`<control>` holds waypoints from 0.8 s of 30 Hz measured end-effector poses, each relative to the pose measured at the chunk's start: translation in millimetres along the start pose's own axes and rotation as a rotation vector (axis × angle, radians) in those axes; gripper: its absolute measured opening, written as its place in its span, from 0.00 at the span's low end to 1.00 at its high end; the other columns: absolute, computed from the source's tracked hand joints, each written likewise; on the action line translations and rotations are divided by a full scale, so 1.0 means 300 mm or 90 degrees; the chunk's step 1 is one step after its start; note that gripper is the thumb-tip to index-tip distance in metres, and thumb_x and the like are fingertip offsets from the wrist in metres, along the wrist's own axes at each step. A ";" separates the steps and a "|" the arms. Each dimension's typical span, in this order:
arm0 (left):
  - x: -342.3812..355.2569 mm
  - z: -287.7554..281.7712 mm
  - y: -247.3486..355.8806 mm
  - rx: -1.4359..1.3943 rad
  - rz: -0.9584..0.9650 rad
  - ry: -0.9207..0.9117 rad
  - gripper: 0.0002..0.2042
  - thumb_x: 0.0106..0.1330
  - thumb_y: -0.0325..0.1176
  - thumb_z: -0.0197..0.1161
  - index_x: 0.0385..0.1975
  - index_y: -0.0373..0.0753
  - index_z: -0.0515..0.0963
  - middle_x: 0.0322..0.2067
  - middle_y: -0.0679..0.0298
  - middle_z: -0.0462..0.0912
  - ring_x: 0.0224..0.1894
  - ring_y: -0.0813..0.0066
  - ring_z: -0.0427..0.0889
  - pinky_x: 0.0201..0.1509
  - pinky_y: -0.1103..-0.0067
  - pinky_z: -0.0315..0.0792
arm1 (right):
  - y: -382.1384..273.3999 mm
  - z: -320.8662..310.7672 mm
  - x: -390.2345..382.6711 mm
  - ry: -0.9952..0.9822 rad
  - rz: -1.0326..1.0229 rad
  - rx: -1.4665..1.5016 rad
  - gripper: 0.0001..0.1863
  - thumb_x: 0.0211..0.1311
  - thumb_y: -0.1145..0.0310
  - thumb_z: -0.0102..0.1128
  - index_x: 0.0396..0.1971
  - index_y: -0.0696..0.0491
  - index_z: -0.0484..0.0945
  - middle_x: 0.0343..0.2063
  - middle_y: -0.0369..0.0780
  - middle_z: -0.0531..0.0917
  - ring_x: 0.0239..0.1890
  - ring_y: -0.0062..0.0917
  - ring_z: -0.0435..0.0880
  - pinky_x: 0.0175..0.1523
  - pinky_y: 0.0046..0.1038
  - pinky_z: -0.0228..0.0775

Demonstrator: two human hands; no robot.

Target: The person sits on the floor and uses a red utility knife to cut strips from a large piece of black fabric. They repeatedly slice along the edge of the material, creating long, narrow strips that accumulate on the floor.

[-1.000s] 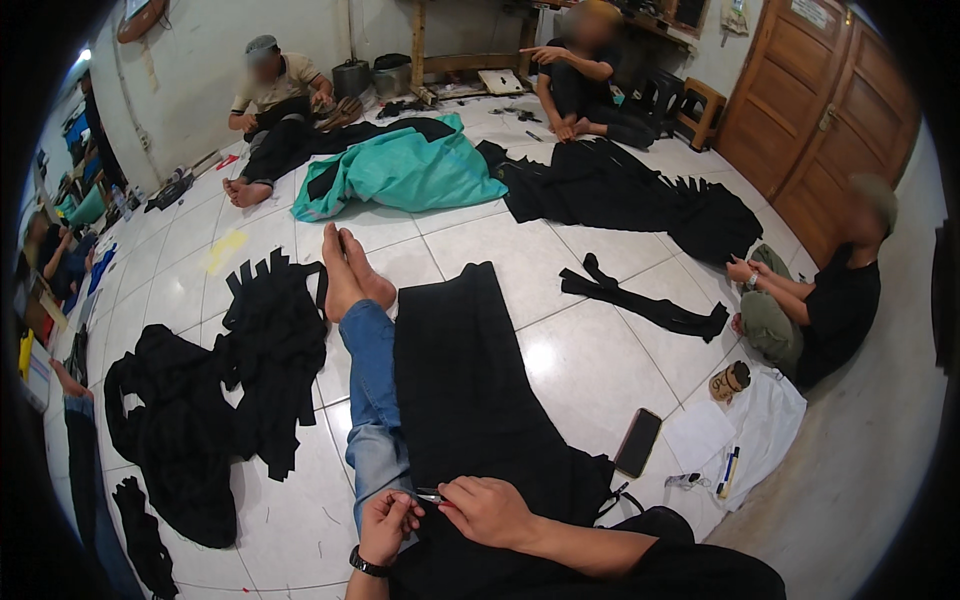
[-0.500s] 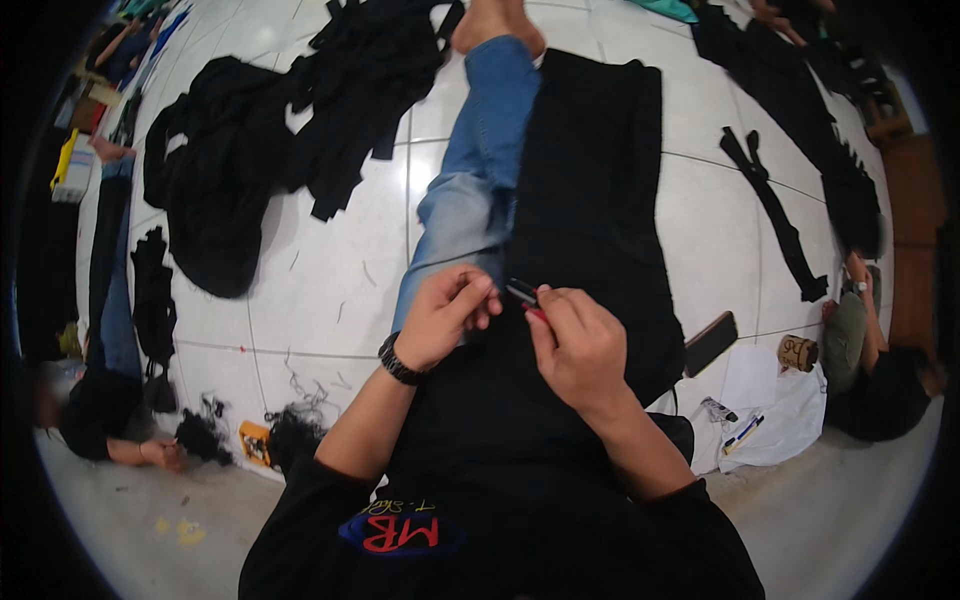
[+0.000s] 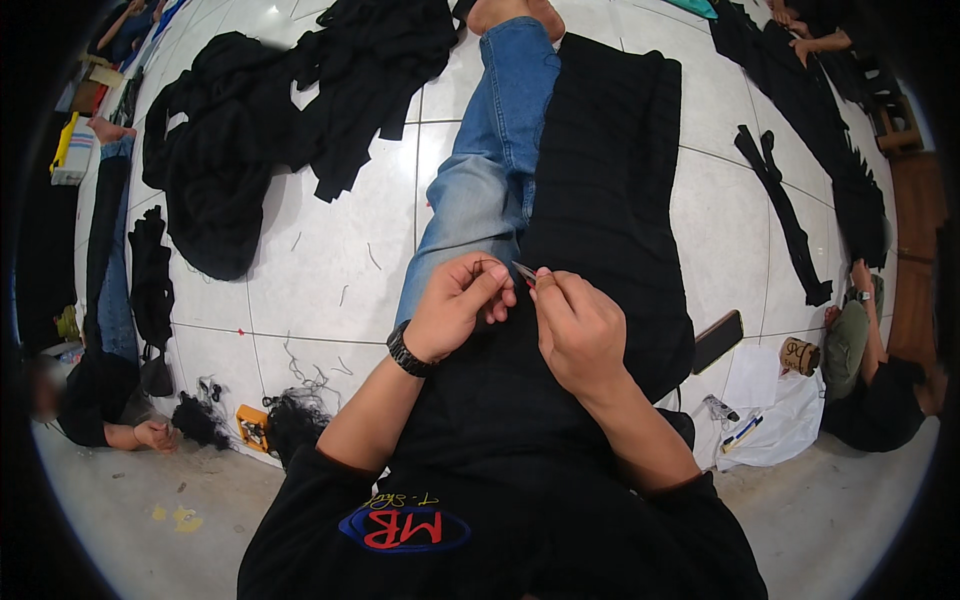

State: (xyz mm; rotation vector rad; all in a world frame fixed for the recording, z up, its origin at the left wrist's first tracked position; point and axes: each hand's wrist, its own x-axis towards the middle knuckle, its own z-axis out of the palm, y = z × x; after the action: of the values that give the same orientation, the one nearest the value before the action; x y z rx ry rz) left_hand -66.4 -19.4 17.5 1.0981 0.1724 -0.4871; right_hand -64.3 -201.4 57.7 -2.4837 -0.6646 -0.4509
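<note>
In my right hand point(image 3: 580, 325) is a small pair of thread snips point(image 3: 524, 271), mostly covered by the fingers. Their pointed metal tip sticks out toward my left hand point(image 3: 462, 305). The left thumb and fingertips are pinched together close to that tip; whatever they hold is too fine to make out. Under both hands lies a long piece of black cloth point(image 3: 610, 170), spread over my lap and along one of my legs. My other leg, in blue jeans point(image 3: 470, 190), stretches out beside it.
Black garments point(image 3: 220, 150) lie on the white tiles at the far left. Thread scraps point(image 3: 295, 415) and an orange box point(image 3: 252, 428) are near left. To the right are a phone point(image 3: 718, 342), a brown cup point(image 3: 799, 356) and a black strip point(image 3: 775, 210). Other people sit on both sides.
The snips' tip has swung closer to my left fingertips, and the red part seen before is now mostly hidden. Both hands remain near each other above the cloth. The view has shifted slightly.
</note>
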 end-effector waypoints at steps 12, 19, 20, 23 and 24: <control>-0.055 -0.033 -0.004 0.038 0.022 0.093 0.10 0.74 0.38 0.57 0.37 0.37 0.76 0.35 0.68 0.78 0.32 0.83 0.76 0.35 0.85 0.67 | -0.033 -0.063 -0.057 -0.086 0.088 0.142 0.10 0.55 0.75 0.67 0.37 0.59 0.80 0.31 0.41 0.81 0.28 0.31 0.83 0.31 0.30 0.74; -0.063 -0.017 0.004 0.052 0.043 0.094 0.10 0.74 0.38 0.56 0.36 0.37 0.76 0.32 0.68 0.77 0.31 0.82 0.75 0.35 0.84 0.67 | -0.044 -0.042 -0.055 -0.137 0.027 0.036 0.08 0.58 0.73 0.65 0.37 0.58 0.80 0.30 0.40 0.80 0.29 0.30 0.83 0.33 0.29 0.75; -0.068 -0.018 0.007 0.064 0.052 0.097 0.10 0.74 0.38 0.56 0.36 0.37 0.76 0.31 0.67 0.76 0.31 0.81 0.74 0.35 0.84 0.67 | -0.040 -0.042 -0.052 -0.147 0.020 0.025 0.09 0.58 0.73 0.64 0.38 0.58 0.80 0.30 0.41 0.81 0.29 0.30 0.83 0.33 0.29 0.75; -0.131 -0.064 0.042 0.109 0.076 0.186 0.11 0.73 0.38 0.56 0.35 0.35 0.75 0.27 0.67 0.75 0.28 0.81 0.73 0.33 0.83 0.68 | -0.025 -0.067 -0.039 -0.059 0.045 0.075 0.13 0.56 0.71 0.66 0.40 0.58 0.80 0.32 0.43 0.82 0.31 0.33 0.84 0.35 0.28 0.76; -0.175 -0.129 0.032 0.168 0.097 0.246 0.12 0.73 0.38 0.56 0.35 0.34 0.76 0.26 0.67 0.75 0.27 0.82 0.72 0.33 0.82 0.68 | -0.001 -0.084 -0.047 -0.049 0.083 0.113 0.14 0.57 0.73 0.67 0.43 0.59 0.80 0.36 0.45 0.83 0.34 0.33 0.85 0.38 0.28 0.77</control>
State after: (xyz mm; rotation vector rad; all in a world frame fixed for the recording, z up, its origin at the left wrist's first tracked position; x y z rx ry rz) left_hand -104.4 33.5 27.1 1.4471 0.3669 -0.1576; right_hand -80.4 -220.5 72.2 -2.3666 -0.5434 -0.2377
